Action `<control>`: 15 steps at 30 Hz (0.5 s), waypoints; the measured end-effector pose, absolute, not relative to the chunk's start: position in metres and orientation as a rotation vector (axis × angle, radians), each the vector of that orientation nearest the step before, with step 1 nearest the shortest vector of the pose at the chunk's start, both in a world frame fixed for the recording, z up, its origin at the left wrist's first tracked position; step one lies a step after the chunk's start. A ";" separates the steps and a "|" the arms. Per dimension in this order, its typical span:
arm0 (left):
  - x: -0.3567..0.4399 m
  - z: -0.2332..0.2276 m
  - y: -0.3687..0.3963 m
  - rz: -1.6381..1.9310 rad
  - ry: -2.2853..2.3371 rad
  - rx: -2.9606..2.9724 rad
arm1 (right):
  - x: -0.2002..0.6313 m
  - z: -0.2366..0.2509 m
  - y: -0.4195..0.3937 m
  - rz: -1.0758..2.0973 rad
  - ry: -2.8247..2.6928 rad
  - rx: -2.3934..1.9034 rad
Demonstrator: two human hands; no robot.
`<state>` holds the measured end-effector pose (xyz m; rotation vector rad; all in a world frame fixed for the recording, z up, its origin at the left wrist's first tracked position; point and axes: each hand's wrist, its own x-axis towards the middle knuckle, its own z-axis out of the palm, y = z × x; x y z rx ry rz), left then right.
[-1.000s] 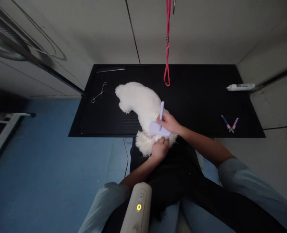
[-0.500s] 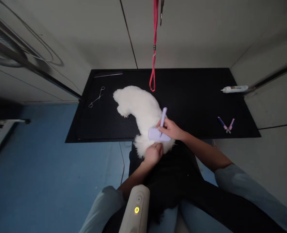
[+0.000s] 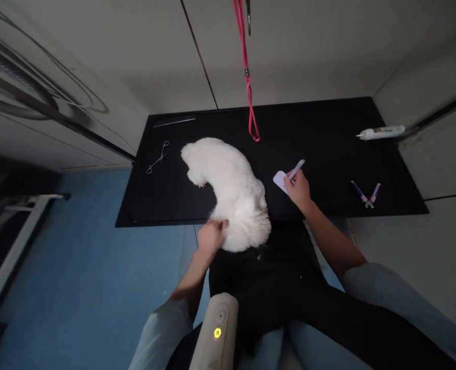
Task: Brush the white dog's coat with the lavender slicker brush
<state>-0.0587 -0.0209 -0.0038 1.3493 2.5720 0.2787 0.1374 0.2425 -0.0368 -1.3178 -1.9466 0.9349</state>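
A white, fluffy dog (image 3: 228,174) lies curved along the near left half of the black table, its rump reaching past the front edge against my dark apron. My left hand (image 3: 211,236) is closed on the fur at the left side of the rump. To the right of the dog, my right hand (image 3: 299,189) grips a lilac slicker brush (image 3: 280,181) by its handle, apart from the coat and above the tabletop. Which way the bristles face I cannot tell. The fur near the tail stands out in loose strands.
On the black table (image 3: 320,133) lie scissors (image 3: 158,157), a metal comb (image 3: 174,122), nail clippers (image 3: 366,195) and a white bottle with a nozzle (image 3: 382,133). A pink loop leash (image 3: 250,97) hangs over it. A pale device with a yellow light (image 3: 215,334) is close below me.
My right hand has lifted the slicker brush off the dog's rump and carried it right. My left hand has shifted left along the rump. The view has tilted slightly.
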 end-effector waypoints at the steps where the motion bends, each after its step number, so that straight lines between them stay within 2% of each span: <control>1: -0.054 0.003 -0.011 0.313 2.652 1.413 | 0.146 -0.041 0.245 0.842 -2.054 -1.326; 3: -0.037 0.012 0.014 0.460 2.639 1.714 | 0.158 -0.050 0.243 0.769 -2.238 -1.287; 4: -0.025 0.015 0.028 0.480 2.452 1.940 | 0.161 -0.055 0.240 0.774 -2.291 -1.256; 6: -0.001 0.014 0.052 0.315 2.069 2.225 | 0.163 -0.061 0.233 0.833 -2.309 -1.217; 8: 0.012 0.008 0.065 0.055 1.963 2.240 | 0.162 -0.065 0.227 0.926 -2.214 -1.248; 10: 0.011 -0.001 0.062 -0.045 1.930 2.225 | 0.159 -0.065 0.219 1.037 -2.010 -1.294; 15: -0.028 -0.020 0.009 0.347 1.947 2.287 | 0.133 -0.056 0.181 1.551 -1.755 -0.955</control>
